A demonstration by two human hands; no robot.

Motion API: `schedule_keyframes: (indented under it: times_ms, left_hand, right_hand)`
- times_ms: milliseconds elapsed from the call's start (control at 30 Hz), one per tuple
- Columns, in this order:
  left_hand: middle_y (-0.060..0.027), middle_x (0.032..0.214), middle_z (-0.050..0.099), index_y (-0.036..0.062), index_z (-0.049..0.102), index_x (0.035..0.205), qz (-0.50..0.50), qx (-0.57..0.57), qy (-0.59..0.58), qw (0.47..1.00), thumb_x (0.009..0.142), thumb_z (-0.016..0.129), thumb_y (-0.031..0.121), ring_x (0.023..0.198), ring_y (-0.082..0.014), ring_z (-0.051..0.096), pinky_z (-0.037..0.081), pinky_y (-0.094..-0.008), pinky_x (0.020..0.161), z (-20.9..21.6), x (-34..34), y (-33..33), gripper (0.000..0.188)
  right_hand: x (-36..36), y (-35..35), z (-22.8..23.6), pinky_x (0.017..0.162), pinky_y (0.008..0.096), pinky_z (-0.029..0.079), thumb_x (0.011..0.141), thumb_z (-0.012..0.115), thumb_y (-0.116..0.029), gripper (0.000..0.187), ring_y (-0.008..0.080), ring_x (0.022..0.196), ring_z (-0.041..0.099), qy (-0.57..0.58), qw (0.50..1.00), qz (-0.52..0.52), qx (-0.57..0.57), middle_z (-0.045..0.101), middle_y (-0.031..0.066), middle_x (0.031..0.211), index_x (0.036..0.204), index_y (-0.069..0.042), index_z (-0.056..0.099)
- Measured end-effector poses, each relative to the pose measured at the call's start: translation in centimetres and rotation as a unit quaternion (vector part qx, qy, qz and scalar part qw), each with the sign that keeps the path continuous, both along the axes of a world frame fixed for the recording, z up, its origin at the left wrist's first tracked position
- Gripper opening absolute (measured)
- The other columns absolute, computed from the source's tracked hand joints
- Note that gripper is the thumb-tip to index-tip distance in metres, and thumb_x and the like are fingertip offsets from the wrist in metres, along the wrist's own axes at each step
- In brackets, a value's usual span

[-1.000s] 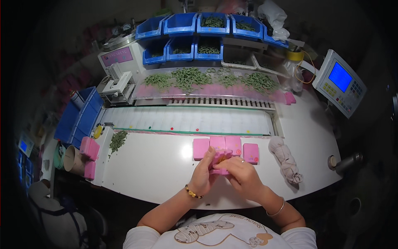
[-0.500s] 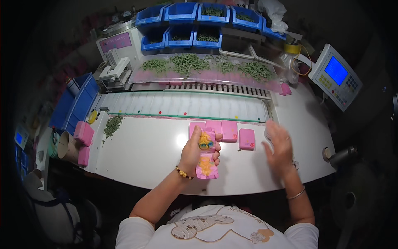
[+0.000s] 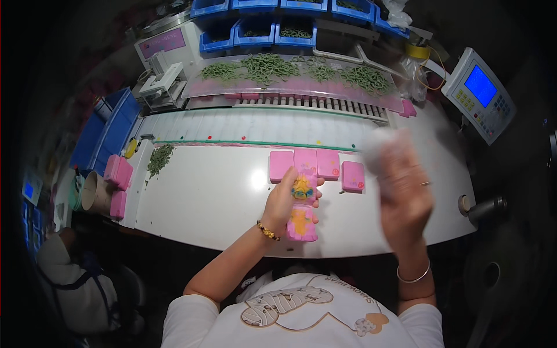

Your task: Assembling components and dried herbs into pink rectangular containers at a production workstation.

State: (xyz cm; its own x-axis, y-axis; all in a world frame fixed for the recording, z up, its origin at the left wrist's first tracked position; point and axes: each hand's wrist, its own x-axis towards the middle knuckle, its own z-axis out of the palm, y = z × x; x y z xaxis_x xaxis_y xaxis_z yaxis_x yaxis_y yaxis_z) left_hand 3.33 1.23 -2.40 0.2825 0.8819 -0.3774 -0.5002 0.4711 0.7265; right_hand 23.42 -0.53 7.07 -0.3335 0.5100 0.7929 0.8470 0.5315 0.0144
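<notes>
My left hand [image 3: 280, 204] is closed round an opened pink mold [image 3: 303, 232], over the front part of the table. Its two halves lie one above the other, facing up, with yellow figure shapes and some blue in the upper half. My right hand [image 3: 407, 200] is raised over the right side of the table and smeared by motion. At its fingertips is a soft-looking white bundle [image 3: 380, 146], too blurred to name. Just beyond my left hand stand several closed pink blocks [image 3: 281, 165], one of them [image 3: 352, 176] set apart to the right.
A long white panel with a green edge [image 3: 255, 141] spans the table behind the blocks. Beyond are rollers [image 3: 313, 103] and a clear tray [image 3: 203, 87] of green rings. Blue bins [image 3: 254, 35] rise behind. A control screen [image 3: 480, 93] stands right; green scraps [image 3: 158, 159] lie left.
My right hand has lifted up from the table and moved slightly right, with the white bundle now showing at its fingers. My left hand still holds the mold. The view has shifted a little.
</notes>
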Motion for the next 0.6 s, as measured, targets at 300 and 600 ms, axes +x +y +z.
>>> schedule_keyframes:
  times_ms: [300,600]
  left_hand:
    - [-0.0123,0.095,0.065,0.001,0.059,0.113,0.044,-0.025,0.024,0.998,0.1,0.036,0.046,0.076,-0.0234,0.067,0.059,-0.0404,0.055,0.0,-0.9,-0.6,0.052]
    - [-0.0127,0.097,0.065,-0.0004,0.058,0.12,0.05,0.029,-0.061,0.996,0.102,0.033,0.044,0.084,-0.0194,0.066,0.058,-0.0334,0.063,-0.3,-0.9,-1.4,0.054]
  right_hand:
    - [-2.5,-0.5,0.1,0.07,0.0312,0.054,0.072,0.064,-0.003,0.054,0.0272,0.082,0.063,-0.057,0.971,0.188,-0.139,0.053,0.0218,0.135,0.125,-0.009,0.062]
    - [-3.0,-0.8,-1.8,0.069,0.0308,0.053,0.073,0.063,-0.002,0.053,0.0274,0.084,0.063,-0.143,0.93,0.201,-0.273,0.054,0.0192,0.135,0.125,-0.012,0.063]
